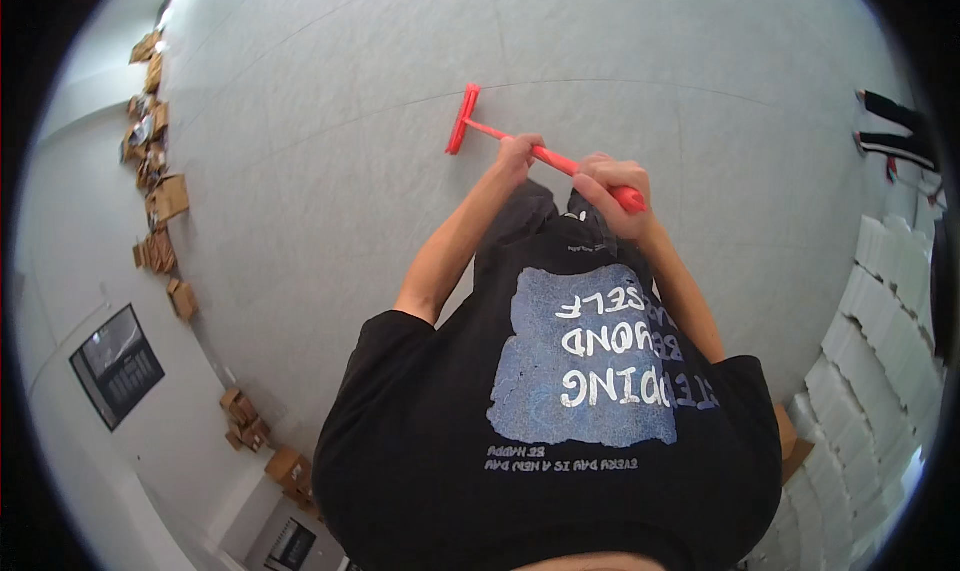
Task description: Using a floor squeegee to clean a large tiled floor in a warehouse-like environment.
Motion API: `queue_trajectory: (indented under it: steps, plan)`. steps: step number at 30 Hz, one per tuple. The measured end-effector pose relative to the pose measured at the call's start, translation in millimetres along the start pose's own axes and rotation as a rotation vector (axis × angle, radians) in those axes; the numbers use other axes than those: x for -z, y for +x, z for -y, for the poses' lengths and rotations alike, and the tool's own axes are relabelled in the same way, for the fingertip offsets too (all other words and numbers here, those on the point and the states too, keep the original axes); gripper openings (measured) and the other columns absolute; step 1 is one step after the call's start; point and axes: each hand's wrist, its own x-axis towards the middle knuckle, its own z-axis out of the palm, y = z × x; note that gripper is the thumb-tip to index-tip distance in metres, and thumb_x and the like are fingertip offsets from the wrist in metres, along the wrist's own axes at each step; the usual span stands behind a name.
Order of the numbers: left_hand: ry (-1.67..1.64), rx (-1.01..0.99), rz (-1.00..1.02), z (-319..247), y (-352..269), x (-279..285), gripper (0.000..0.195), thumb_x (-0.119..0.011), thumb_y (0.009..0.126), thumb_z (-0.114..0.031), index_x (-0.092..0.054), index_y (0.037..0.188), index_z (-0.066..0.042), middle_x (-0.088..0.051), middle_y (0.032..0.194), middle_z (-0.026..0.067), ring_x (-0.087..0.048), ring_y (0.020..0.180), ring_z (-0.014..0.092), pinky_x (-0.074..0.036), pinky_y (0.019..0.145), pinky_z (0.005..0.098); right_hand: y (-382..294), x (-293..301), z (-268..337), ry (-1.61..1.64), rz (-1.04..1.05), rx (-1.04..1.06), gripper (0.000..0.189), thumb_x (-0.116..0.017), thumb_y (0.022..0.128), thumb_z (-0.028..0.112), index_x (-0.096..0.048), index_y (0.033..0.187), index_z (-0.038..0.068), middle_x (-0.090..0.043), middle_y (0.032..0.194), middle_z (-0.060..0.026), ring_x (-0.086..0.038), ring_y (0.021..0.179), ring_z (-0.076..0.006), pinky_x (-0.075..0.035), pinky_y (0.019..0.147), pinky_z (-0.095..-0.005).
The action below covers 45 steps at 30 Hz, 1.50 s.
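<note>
A long-handled red floor brush (464, 119) extends forward and to the left from my body, its narrow head at floor level. Partway down the red handle (556, 160), my left hand (519, 156) is wrapped around it. Closer to my body, my right hand (613, 188) grips the same handle near its upper end, and the handle's tip (630, 198) sticks out past the fingers. The handle slants across in front of my dark trousers (517, 211). Whether the head's bristles press on the grey floor (360, 173) cannot be made out.
Cardboard boxes (168, 197) line the foot of the left wall, with more cartons (289, 467) behind me on that side. White stacked packs (847, 391) rise at the right, beside a brown carton (795, 443). Another person's legs (896, 128) stand at the far right.
</note>
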Motion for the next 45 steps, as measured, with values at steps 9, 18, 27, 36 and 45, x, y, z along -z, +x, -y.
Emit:
queue_trajectory:
  steps: [9, 18, 27, 36, 45]
  plan:
    - [0.231, -0.009, -0.105, -64.6, 6.4, 34.1, 0.016, -0.066, 0.077, -0.02, -0.059, 0.083, -0.007, -0.059, 0.083, 0.0051, -0.057, 0.079, 0.018, -0.043, 0.073, 0.0322, 35.9, -31.4, -67.9, 0.04, 0.064, 0.063, 0.034, -0.06, 0.085, 0.004, -0.042, 0.056, 0.0, -0.041, 0.052, -0.0062, -0.036, 0.049, -0.017, -0.033, 0.051, -0.0323]
    - [0.374, 0.024, -0.08, -30.1, 48.8, -0.4, 0.024, -0.069, 0.073, -0.031, -0.062, 0.076, -0.008, -0.06, 0.077, 0.0054, -0.057, 0.068, 0.017, -0.043, 0.06, 0.0317, 23.8, -11.2, -45.9, -0.021, -0.131, -0.247, 0.036, -0.059, 0.091, 0.011, -0.046, 0.06, -0.003, -0.042, 0.055, -0.0046, -0.032, 0.052, -0.0085, -0.028, 0.047, -0.0296]
    - [0.317, 0.102, 0.132, 11.3, -19.6, -63.4, 0.02, -0.069, 0.072, -0.025, -0.06, 0.074, -0.007, -0.056, 0.07, 0.0012, -0.055, 0.063, 0.014, -0.044, 0.058, 0.028, -27.2, 33.6, 2.3, -0.261, 0.077, 0.004, 0.029, -0.058, 0.081, -0.004, -0.044, 0.056, -0.001, -0.049, 0.054, -0.0072, -0.046, 0.05, -0.021, -0.038, 0.054, -0.0339]
    - [0.136, -0.09, -0.008, -48.1, 1.4, -29.8, 0.016, -0.068, 0.073, -0.019, -0.057, 0.074, -0.008, -0.053, 0.067, 0.0009, -0.054, 0.061, 0.012, -0.042, 0.057, 0.0263, 30.7, 10.5, -13.4, -0.087, -0.067, 0.089, 0.028, -0.061, 0.085, 0.004, -0.051, 0.059, 0.0, -0.045, 0.051, -0.0095, -0.041, 0.046, -0.0239, -0.037, 0.053, -0.0334]
    - [-0.007, 0.095, -0.153, 12.6, 86.8, 22.6, 0.006, -0.061, 0.064, -0.001, -0.055, 0.062, 0.001, -0.05, 0.06, 0.0079, -0.048, 0.047, 0.02, -0.039, 0.042, 0.0332, 2.6, -29.7, -40.6, -0.103, 0.109, 0.002, 0.033, -0.062, 0.084, 0.005, -0.045, 0.057, 0.0, -0.045, 0.056, -0.016, -0.039, 0.049, -0.0301, -0.033, 0.05, -0.038]
